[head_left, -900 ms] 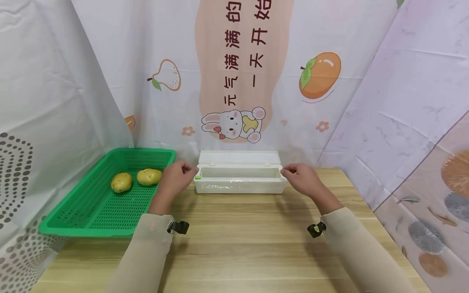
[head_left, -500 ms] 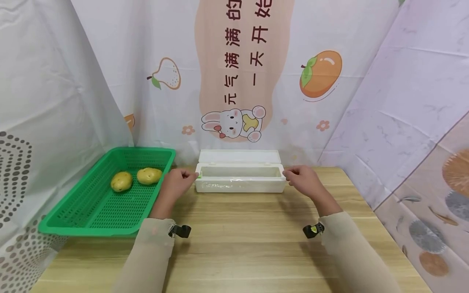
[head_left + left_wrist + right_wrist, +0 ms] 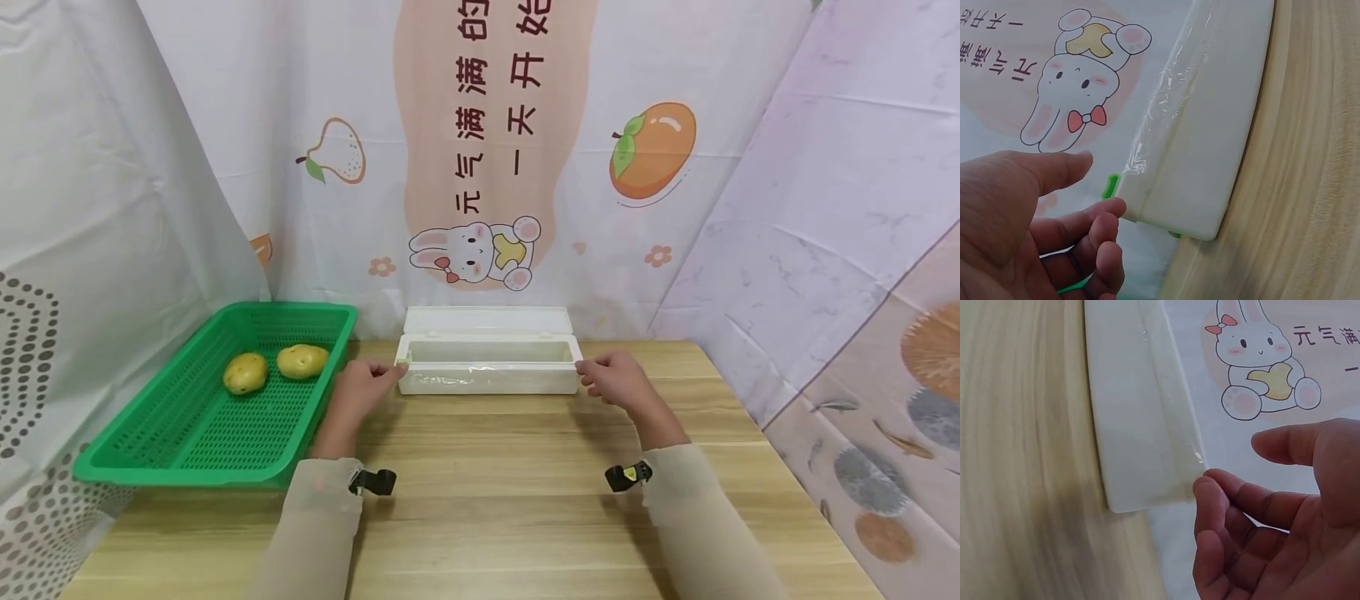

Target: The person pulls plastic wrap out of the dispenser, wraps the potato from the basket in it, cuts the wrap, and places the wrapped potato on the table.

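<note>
White plastic made up the long, narrow box (image 3: pixel 487 381), which stood at the far middle of the bench (image 3: pixel 480 500), its lid (image 3: pixel 487 320) tipped up along the far side. Clear film (image 3: pixel 1166 112) gleamed along its near upper edge. Handling that film well would probably have called for working both ends evenly, with light fingertips, so that it neither wrinkled nor pulled the box askew. The left hand (image 3: pixel 362 390) reached the near left corner, its forefinger just beside a small green clip (image 3: pixel 1110 186); the right hand (image 3: pixel 617 379) mirrored it, forefinger at the near right corner. On both hands, thumb and forefinger stood apart and the other fingers bent loosely; whether film clung to the fingertips could not be told. Both forearms slanted in from the near side. Farther left, a green basket (image 3: pixel 180 477) held two potatoes (image 3: pixel 246 373).
</note>
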`<act>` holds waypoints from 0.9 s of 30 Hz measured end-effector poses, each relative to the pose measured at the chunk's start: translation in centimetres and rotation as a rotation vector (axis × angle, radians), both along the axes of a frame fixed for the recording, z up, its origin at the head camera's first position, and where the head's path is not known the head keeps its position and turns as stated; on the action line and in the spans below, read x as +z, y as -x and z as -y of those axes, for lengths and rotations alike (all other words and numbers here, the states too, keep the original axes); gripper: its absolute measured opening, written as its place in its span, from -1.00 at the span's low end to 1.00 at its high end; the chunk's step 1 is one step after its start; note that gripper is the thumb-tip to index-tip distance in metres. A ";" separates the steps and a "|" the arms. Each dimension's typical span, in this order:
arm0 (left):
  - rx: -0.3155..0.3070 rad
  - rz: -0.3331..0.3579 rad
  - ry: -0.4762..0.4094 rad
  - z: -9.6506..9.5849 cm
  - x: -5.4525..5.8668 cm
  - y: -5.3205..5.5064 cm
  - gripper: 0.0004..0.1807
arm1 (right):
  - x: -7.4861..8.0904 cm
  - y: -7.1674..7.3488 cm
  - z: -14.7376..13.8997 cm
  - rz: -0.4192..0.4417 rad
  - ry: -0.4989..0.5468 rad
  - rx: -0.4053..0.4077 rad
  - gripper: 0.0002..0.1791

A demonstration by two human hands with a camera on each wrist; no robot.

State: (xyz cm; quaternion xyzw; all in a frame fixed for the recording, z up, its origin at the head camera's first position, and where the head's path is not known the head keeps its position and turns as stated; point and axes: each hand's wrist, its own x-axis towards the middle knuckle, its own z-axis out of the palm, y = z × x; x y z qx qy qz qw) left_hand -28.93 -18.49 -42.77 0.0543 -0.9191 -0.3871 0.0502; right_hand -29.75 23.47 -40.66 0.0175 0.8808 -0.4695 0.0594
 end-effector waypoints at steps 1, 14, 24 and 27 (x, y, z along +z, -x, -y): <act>0.000 0.007 -0.012 0.0 -0.2 0.0 -0.46 | -0.2 0.0 0.1 0.011 -0.005 0.000 -0.50; -0.034 0.030 -0.065 -0.5 -1.3 0.3 -0.45 | -1.3 -0.1 0.9 0.110 0.051 -0.013 -0.53; -0.039 0.051 -0.095 -1.2 -1.7 0.2 -0.52 | -2.6 0.2 1.5 0.191 0.147 0.013 -0.49; -0.064 0.042 -0.118 -1.4 -2.0 0.3 -0.54 | -2.9 0.2 1.5 0.215 0.185 0.016 -0.49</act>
